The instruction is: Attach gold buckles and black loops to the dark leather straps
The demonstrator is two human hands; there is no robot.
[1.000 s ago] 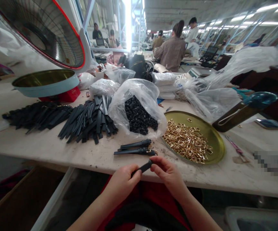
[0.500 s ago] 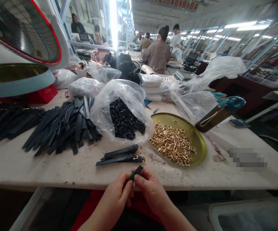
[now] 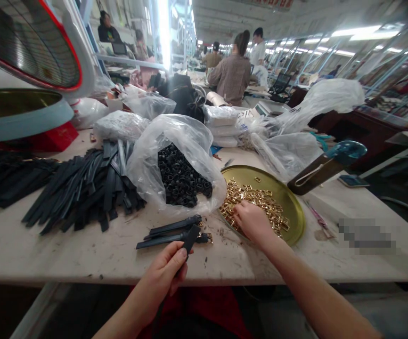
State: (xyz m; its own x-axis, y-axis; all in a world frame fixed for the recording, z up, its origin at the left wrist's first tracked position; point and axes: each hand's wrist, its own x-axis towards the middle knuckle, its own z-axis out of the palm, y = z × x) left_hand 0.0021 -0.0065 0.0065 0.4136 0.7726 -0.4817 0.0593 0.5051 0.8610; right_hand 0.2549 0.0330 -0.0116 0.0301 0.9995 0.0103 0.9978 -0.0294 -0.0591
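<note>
My left hand (image 3: 170, 266) is closed round a dark strap (image 3: 191, 238) at the table's front edge, the strap's end pointing up. Over the round golden tray (image 3: 297, 217), my right hand (image 3: 251, 219) has its fingertips down among small gold buckles (image 3: 265, 202); what they grip, if anything, is hidden. Just beyond my left hand lie straps with gold buckles attached (image 3: 168, 230). Behind these, an open plastic bag (image 3: 143, 165) holds small black loops (image 3: 183, 176).
A pile of dark straps (image 3: 80, 188) covers the left side. A dark bottle (image 3: 308, 176) leans right of the tray, near pink-handled scissors (image 3: 319, 219). A fan (image 3: 80, 56) stands at upper left. People sit farther back.
My right hand has left the strap and moved forward and right into the gold buckles. My left hand still holds the strap, now slightly left and more upright.
</note>
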